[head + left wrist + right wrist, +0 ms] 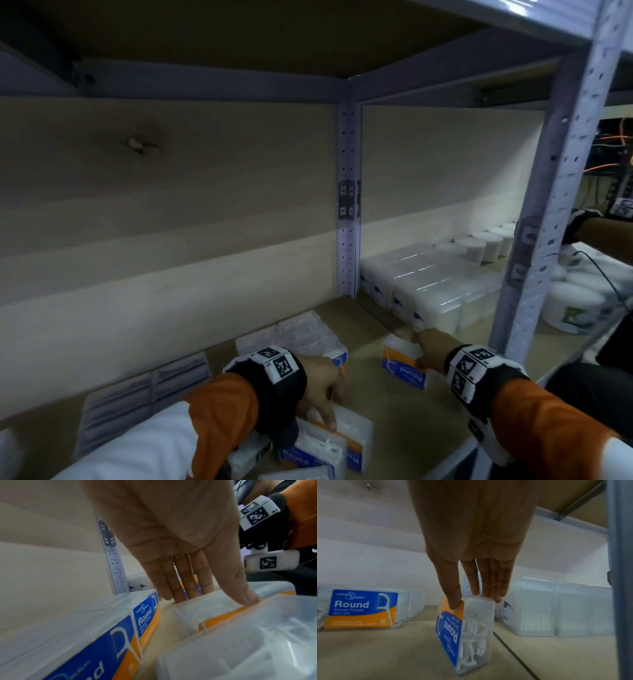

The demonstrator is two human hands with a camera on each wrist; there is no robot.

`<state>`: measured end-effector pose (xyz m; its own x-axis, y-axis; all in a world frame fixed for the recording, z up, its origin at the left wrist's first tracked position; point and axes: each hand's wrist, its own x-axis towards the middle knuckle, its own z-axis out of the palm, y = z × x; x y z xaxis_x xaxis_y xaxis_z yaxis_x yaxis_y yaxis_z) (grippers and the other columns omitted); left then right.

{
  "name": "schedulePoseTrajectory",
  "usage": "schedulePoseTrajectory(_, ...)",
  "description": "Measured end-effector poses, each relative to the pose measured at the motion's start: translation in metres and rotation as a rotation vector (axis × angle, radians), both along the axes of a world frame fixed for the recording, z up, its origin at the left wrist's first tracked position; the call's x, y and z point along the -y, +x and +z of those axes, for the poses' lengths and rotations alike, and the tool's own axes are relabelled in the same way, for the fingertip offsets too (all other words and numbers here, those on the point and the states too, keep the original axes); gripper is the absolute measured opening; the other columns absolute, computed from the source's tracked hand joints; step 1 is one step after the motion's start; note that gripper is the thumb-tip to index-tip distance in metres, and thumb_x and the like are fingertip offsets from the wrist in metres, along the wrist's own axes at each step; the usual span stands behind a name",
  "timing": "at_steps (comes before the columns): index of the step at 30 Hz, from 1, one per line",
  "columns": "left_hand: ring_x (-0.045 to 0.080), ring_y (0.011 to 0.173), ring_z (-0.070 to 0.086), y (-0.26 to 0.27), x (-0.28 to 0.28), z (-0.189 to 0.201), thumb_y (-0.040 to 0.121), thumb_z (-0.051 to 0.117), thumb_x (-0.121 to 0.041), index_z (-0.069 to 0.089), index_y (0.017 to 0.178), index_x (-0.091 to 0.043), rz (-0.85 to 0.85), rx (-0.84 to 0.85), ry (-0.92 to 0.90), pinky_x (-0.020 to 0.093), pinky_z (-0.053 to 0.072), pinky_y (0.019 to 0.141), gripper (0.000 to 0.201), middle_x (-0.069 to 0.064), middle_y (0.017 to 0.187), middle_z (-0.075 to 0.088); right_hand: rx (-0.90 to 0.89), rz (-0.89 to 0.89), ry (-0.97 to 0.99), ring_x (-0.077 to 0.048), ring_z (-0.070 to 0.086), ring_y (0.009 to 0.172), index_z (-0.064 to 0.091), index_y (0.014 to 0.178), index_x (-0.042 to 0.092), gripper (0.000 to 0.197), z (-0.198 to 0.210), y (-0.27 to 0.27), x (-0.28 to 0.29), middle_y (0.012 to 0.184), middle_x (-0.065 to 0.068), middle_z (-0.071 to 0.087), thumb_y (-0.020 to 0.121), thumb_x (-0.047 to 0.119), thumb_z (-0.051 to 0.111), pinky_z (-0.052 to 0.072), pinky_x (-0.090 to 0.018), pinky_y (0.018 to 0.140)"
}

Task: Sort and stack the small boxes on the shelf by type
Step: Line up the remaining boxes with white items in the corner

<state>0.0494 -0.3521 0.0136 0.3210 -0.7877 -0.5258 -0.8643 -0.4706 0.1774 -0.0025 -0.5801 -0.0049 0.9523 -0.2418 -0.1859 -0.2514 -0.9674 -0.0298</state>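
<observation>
A person in orange sleeves reaches with both hands into a metal shelf (561, 192) with a pale wooden board, sorting small clear plastic boxes of dental flossers with blue and orange "Round" labels.

The step in hand looks like picking up loose boxes to gather them by type. The right hand (432, 349) pinches the top of one flosser box (467, 632), thumb on its labelled face and the other fingers behind it. The box stands tilted, its lower edge at or just above the board; the blur makes it hard to say whether it is touching.

The left hand (320, 390) reaches down into a loose cluster of boxes (329, 445) at the front edge of the shelf. Its fingers are straight, fingertips (178, 596) behind one box and thumb on its top edge, closing in for a grip that does not look complete.

A neat row of matching flosser boxes (363, 608) stands toward the back, left of the right hand and well apart from it. White plastic packs (421, 284) of another kind sit in the next bay, just beyond the right hand.

The next move likely calls for carrying the pinched box leftward to the matching row and setting it upright and flush, label facing front.
</observation>
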Motion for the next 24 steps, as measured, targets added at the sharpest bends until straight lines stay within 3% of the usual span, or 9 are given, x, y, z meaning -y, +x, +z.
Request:
schedulePoseTrajectory(4,0.02,0.081,0.052,0.0,0.001,0.001,0.085,0.067,-0.028,0.065,0.109,-0.001,-0.015,0.022,-0.032,0.016,0.036,0.06,0.036,0.017,0.1,0.065,0.003,-0.008,0.004,-0.021,0.045,0.131,0.038,0.139,0.011,0.052,-0.001,-0.001,-0.004,0.142,-0.01,0.044,0.092,0.021,0.056,0.037,-0.024,0.103)
schedulePoseTrajectory(6,0.017,0.077,0.049,0.0,0.0,0.001,0.086,0.065,-0.029,0.065,0.107,0.0,-0.008,0.066,-0.026,0.016,0.034,0.055,0.035,0.02,0.101,0.066,-0.003,-0.008,0.002,-0.021,0.047,0.129,0.041,0.138,0.01,0.051,0.0,-0.002,-0.006,0.14,-0.011,0.045,0.091,0.021,0.056,0.039,-0.024,0.102)
schedulePoseTrajectory(9,0.02,0.076,0.05,0.001,-0.001,0.0,0.087,0.064,-0.03,0.065,0.106,0.002,0.023,0.135,0.005,0.023,0.037,0.057,0.037,0.02,0.091,0.064,-0.02,0.007,0.008,-0.022,0.049,0.126,0.046,0.135,0.008,0.05,0.001,-0.004,-0.009,0.138,-0.011,0.048,0.09,0.023,0.059,0.041,-0.024,0.099)
schedulePoseTrajectory(11,0.021,0.075,0.05,0.001,-0.002,0.0,0.087,0.064,-0.031,0.065,0.105,0.003,0.058,0.162,0.011,0.02,0.034,0.052,0.039,0.012,0.082,0.057,-0.033,0.02,0.016,-0.022,0.05,0.124,0.049,0.133,0.006,0.05,0.001,-0.005,-0.012,0.135,-0.011,0.05,0.088,0.024,0.062,0.042,-0.025,0.099)
schedulePoseTrajectory(16,0.019,0.078,0.049,0.001,-0.001,-0.002,0.087,0.064,-0.031,0.063,0.11,0.003,0.14,0.186,0.016,0.019,0.04,0.056,0.041,0.017,0.093,0.062,-0.075,0.063,-0.005,-0.024,0.053,0.119,0.053,0.13,0.006,0.053,0.001,-0.007,-0.019,0.13,-0.011,0.055,0.084,0.028,0.067,0.045,-0.027,0.096)
schedulePoseTrajectory(18,0.019,0.08,0.049,0.001,0.001,-0.002,0.086,0.064,-0.029,0.063,0.111,0.004,0.15,0.183,0.01,0.008,0.037,0.046,0.041,0.011,0.088,0.055,-0.093,0.072,-0.016,-0.023,0.052,0.119,0.052,0.131,0.007,0.056,-0.001,-0.008,-0.021,0.13,-0.01,0.054,0.082,0.03,0.068,0.044,-0.028,0.096)
schedulePoseTrajectory(24,0.021,0.082,0.046,-0.008,0.015,0.001,0.086,0.064,-0.026,0.057,0.116,0.002,0.118,0.205,0.025,0.019,0.03,0.05,0.042,0.011,0.092,0.052,-0.114,0.074,-0.047,-0.024,0.053,0.119,0.051,0.132,0.008,0.057,-0.003,-0.008,-0.024,0.13,-0.01,0.055,0.082,0.03,0.069,0.044,-0.03,0.098)
